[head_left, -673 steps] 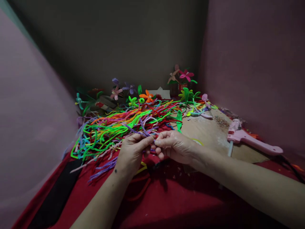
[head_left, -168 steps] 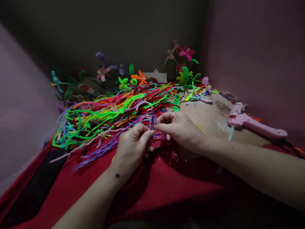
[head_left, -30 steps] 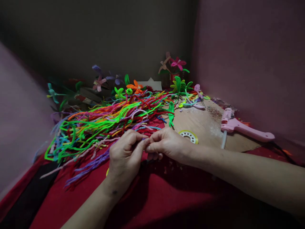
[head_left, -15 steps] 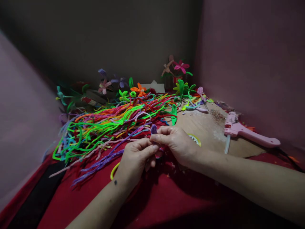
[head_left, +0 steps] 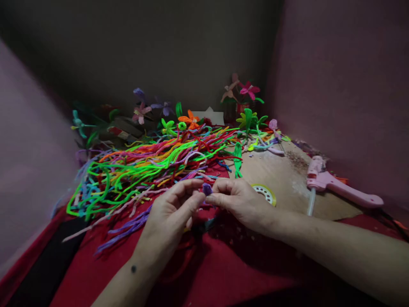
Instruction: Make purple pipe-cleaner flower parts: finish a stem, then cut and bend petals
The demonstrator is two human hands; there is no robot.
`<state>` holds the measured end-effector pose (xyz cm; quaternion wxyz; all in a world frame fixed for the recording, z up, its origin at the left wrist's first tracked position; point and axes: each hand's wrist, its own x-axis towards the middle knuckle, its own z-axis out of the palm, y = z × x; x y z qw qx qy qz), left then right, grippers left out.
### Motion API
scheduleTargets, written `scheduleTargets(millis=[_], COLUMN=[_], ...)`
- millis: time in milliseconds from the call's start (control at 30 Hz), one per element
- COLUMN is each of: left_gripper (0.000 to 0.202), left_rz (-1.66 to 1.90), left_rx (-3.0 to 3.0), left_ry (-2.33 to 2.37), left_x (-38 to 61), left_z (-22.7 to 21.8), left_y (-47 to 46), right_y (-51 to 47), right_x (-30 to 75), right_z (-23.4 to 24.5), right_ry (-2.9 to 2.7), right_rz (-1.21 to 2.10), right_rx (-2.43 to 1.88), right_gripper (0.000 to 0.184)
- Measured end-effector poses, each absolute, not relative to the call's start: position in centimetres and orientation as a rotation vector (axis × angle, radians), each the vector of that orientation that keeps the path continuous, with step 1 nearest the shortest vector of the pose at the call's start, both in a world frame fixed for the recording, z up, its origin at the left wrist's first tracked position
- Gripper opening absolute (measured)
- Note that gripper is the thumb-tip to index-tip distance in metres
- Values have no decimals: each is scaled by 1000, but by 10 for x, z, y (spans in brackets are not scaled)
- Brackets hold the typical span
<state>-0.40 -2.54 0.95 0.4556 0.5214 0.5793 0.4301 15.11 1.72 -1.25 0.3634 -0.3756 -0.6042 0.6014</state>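
A small purple loop of pipe cleaner [head_left: 207, 189] is held up between my two hands above the red cloth. My right hand [head_left: 239, 200] pinches it from the right with thumb and forefinger. From the left, the thumb and forefinger of my left hand [head_left: 174, 209] close on its edge, with the other fingers curled below. Beyond my hands lies a big pile of pipe cleaners [head_left: 153, 160] in many colours. Several purple pipe cleaners [head_left: 128, 230] lie on the cloth left of my left hand.
A pink glue gun [head_left: 345, 185] rests on a brown board [head_left: 287, 170] at right. A roll of tape [head_left: 264, 194] lies behind my right wrist. Pipe-cleaner flowers, including an orange flower [head_left: 191, 120] and a pink flower [head_left: 249, 89], stand at the back. Walls close in both sides.
My left hand has shifted left and its fingers have spread somewhat, now at the purple loop's edge. More of the tape roll shows. The whole view has shifted slightly.
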Motion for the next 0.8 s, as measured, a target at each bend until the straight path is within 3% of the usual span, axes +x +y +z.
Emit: scheduleTargets(millis=[133,433,633,800], left_gripper=[13,18,16,15], left_rz=[1092,1049,1092,1075], left_rx=[1273,1025,1509,1623], left_ry=[1464,1299,1341,1344], left_x=[-1,-2,-3,-7], left_z=[11,-3,-3,-3], left_y=[-25,-21,-21,-16], right_y=[12,14,12,12], right_x=[150,151,151,152], right_z=[-13,-16,-18,-18], right_ry=[-1645,-1493,-1470,-1475], right_rz=[1629,1863,1855,1860], right_rx=[-999,-996,-1057,-1023], right_gripper=[25,30,15,18])
